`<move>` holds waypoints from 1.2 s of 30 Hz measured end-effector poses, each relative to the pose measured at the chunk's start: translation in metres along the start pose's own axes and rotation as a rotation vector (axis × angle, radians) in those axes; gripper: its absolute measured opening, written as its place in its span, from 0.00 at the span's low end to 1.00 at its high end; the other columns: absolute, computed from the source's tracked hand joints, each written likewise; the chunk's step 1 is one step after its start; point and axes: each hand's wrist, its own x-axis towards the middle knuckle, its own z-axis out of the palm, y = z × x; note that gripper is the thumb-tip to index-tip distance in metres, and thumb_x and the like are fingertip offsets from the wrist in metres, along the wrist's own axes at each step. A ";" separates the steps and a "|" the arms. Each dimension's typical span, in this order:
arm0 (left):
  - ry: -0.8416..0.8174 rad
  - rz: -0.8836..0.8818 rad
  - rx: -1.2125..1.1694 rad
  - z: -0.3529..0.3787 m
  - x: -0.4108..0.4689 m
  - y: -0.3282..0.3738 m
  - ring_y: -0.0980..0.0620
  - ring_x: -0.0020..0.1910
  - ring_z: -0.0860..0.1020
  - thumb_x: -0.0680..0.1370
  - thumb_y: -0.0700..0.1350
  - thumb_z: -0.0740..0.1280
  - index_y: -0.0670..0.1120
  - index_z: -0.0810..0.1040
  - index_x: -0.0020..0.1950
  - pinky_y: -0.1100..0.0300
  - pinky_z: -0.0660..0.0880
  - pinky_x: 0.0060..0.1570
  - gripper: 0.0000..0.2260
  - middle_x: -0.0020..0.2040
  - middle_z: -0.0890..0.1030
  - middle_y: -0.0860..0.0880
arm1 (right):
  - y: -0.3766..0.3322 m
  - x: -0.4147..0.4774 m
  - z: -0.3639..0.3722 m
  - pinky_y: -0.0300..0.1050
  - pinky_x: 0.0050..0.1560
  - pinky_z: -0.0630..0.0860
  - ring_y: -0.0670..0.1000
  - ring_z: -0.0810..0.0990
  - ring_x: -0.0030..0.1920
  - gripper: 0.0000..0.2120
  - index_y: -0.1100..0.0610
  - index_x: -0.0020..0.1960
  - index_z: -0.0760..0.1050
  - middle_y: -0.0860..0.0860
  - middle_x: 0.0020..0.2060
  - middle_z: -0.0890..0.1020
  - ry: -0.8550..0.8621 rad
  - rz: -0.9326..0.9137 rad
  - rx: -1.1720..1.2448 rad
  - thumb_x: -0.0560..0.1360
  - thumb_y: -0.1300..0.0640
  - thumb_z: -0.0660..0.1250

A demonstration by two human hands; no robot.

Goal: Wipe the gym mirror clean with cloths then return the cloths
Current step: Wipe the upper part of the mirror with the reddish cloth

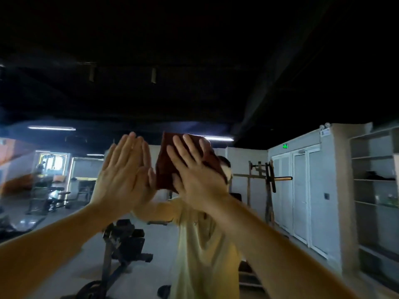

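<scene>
White double doors (301,190) stand shut in a pale wall; a green sign (285,145) glows just above their left corner; open shelves (373,180) rise to the right of the doors, a dark bundle (377,175) on one level; left of the doors stands a wooden frame (251,180) with a dark post and a jutting bar; far left of the doors and lower sits a black weight bench (123,240); beyond it, farther left, a bright window (53,161); a strip light (51,127) hangs above that; over the doors spreads a black ceiling (194,61).
</scene>
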 end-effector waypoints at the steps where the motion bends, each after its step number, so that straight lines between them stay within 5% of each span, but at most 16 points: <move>1: -0.021 -0.010 0.026 0.007 0.000 -0.007 0.43 0.85 0.48 0.85 0.58 0.45 0.38 0.51 0.85 0.42 0.48 0.83 0.33 0.85 0.50 0.40 | 0.024 -0.007 -0.002 0.62 0.82 0.45 0.56 0.47 0.84 0.32 0.54 0.84 0.55 0.55 0.84 0.54 -0.001 -0.038 -0.024 0.84 0.42 0.51; 3: -0.039 0.014 0.035 0.020 -0.001 -0.022 0.45 0.85 0.44 0.85 0.61 0.45 0.39 0.45 0.85 0.43 0.46 0.84 0.35 0.86 0.45 0.41 | 0.080 -0.019 -0.012 0.61 0.83 0.46 0.56 0.47 0.84 0.33 0.54 0.84 0.52 0.54 0.84 0.51 0.009 0.123 -0.105 0.84 0.41 0.52; 6: 0.023 0.067 0.024 0.036 -0.002 -0.031 0.44 0.86 0.44 0.86 0.60 0.47 0.39 0.44 0.86 0.43 0.46 0.83 0.35 0.86 0.44 0.41 | 0.150 -0.027 -0.036 0.63 0.82 0.49 0.58 0.49 0.84 0.35 0.58 0.85 0.51 0.57 0.84 0.51 0.086 0.721 -0.163 0.83 0.40 0.44; 9: 0.072 0.092 -0.005 0.043 -0.001 -0.035 0.44 0.86 0.44 0.86 0.60 0.48 0.39 0.43 0.86 0.44 0.46 0.82 0.35 0.86 0.43 0.42 | 0.125 0.018 -0.040 0.67 0.80 0.51 0.63 0.52 0.83 0.37 0.62 0.84 0.52 0.62 0.83 0.54 0.197 1.127 -0.114 0.80 0.43 0.44; 11: 0.064 0.103 -0.008 0.043 -0.001 -0.038 0.44 0.85 0.43 0.86 0.60 0.48 0.39 0.43 0.85 0.44 0.45 0.82 0.36 0.86 0.42 0.42 | 0.070 0.055 -0.029 0.67 0.80 0.51 0.63 0.52 0.83 0.36 0.62 0.84 0.52 0.63 0.83 0.54 0.236 1.069 -0.116 0.81 0.44 0.45; 15: 0.043 0.122 -0.007 0.037 -0.001 -0.038 0.45 0.85 0.42 0.86 0.60 0.48 0.38 0.42 0.85 0.43 0.46 0.83 0.36 0.86 0.41 0.41 | -0.039 0.088 0.005 0.64 0.82 0.48 0.61 0.49 0.84 0.32 0.60 0.84 0.53 0.60 0.83 0.53 0.184 0.576 -0.050 0.86 0.43 0.48; 19: 0.033 0.112 -0.012 0.036 -0.004 -0.035 0.45 0.85 0.42 0.86 0.61 0.47 0.39 0.42 0.85 0.42 0.48 0.83 0.36 0.86 0.41 0.42 | -0.014 0.044 0.002 0.61 0.83 0.47 0.56 0.47 0.84 0.32 0.56 0.84 0.54 0.56 0.84 0.53 -0.011 0.094 -0.068 0.85 0.42 0.51; 21: 0.043 0.107 0.006 0.037 -0.004 -0.035 0.45 0.85 0.42 0.86 0.61 0.46 0.39 0.42 0.85 0.43 0.47 0.83 0.36 0.86 0.41 0.42 | 0.043 0.018 -0.012 0.61 0.83 0.48 0.55 0.46 0.84 0.34 0.56 0.85 0.52 0.55 0.85 0.51 -0.005 0.241 -0.141 0.85 0.40 0.47; 24: 0.055 0.102 0.018 0.042 -0.004 -0.035 0.44 0.85 0.43 0.86 0.61 0.46 0.39 0.42 0.85 0.42 0.48 0.82 0.36 0.86 0.41 0.42 | 0.120 -0.015 -0.031 0.62 0.83 0.49 0.57 0.49 0.84 0.35 0.58 0.85 0.50 0.57 0.84 0.51 0.076 0.737 -0.176 0.84 0.39 0.43; 28: 0.093 0.119 0.018 0.047 -0.001 -0.037 0.43 0.85 0.44 0.86 0.61 0.48 0.38 0.43 0.85 0.43 0.46 0.82 0.36 0.86 0.42 0.41 | 0.103 0.014 -0.028 0.67 0.80 0.51 0.63 0.52 0.83 0.36 0.62 0.84 0.53 0.62 0.83 0.54 0.204 1.173 -0.123 0.81 0.44 0.46; 32: 0.115 0.146 -0.033 0.047 0.000 -0.038 0.43 0.86 0.45 0.86 0.60 0.45 0.39 0.44 0.85 0.43 0.45 0.82 0.35 0.86 0.43 0.42 | 0.015 0.062 -0.004 0.66 0.81 0.51 0.62 0.51 0.83 0.34 0.60 0.84 0.54 0.61 0.83 0.55 0.256 0.865 -0.087 0.84 0.43 0.48; 36: 0.115 0.164 -0.098 0.044 -0.001 -0.043 0.44 0.86 0.47 0.86 0.59 0.46 0.41 0.46 0.86 0.42 0.47 0.82 0.34 0.87 0.45 0.44 | -0.057 0.035 0.016 0.62 0.83 0.44 0.59 0.46 0.84 0.32 0.58 0.84 0.53 0.59 0.84 0.53 0.069 0.255 0.004 0.86 0.43 0.51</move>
